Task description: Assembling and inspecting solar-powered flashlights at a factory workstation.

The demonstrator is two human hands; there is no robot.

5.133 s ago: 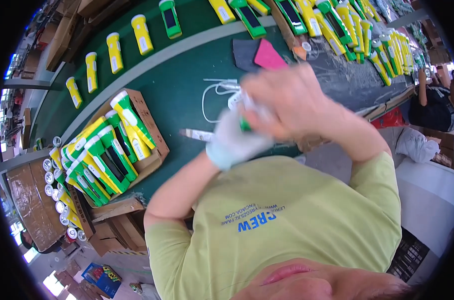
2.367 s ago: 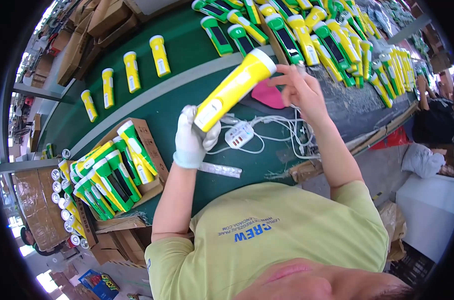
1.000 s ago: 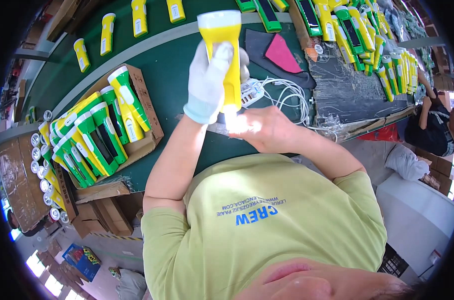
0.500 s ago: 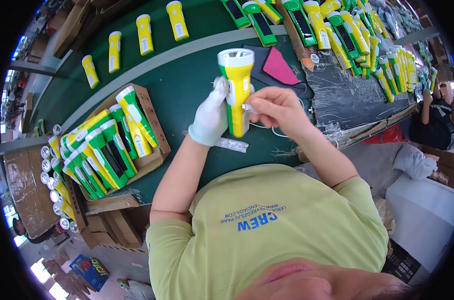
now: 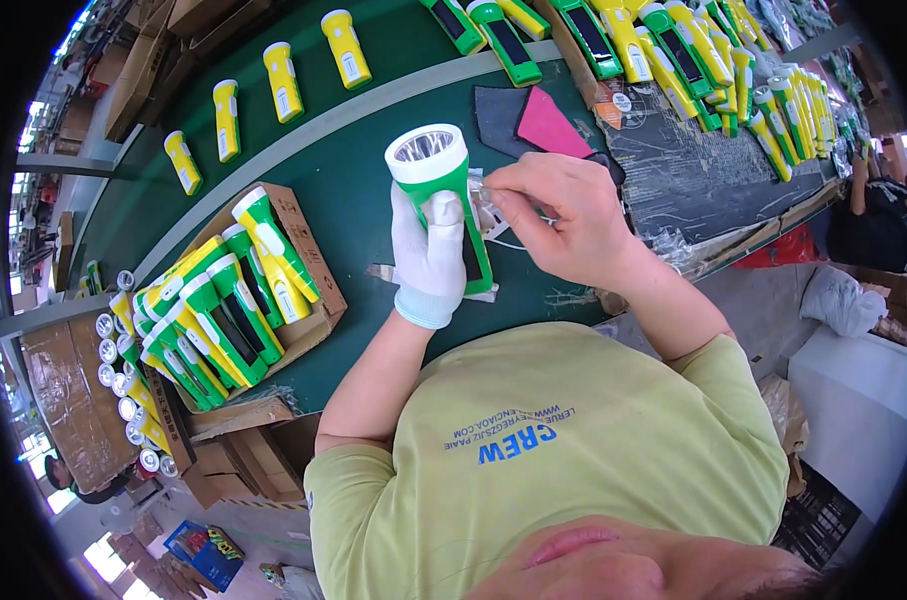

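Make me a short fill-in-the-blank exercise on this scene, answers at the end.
1. The left hand is gloved in the colour ____.
2. Just below its white rim, the flashlight in that hand shows the colour ____.
3. The cardboard box holding flashlights stands on the person's ____ side.
4. The bright sheet near the right hand is coloured ____.

Missing words: white; green; left; pink.

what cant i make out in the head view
Head view:
held flashlight: body partly covered by the left hand
what, if anything, the right hand pinches: too small
boxed flashlights: exact count hidden by overlap
green flashlight at top: head cut off by picture edge
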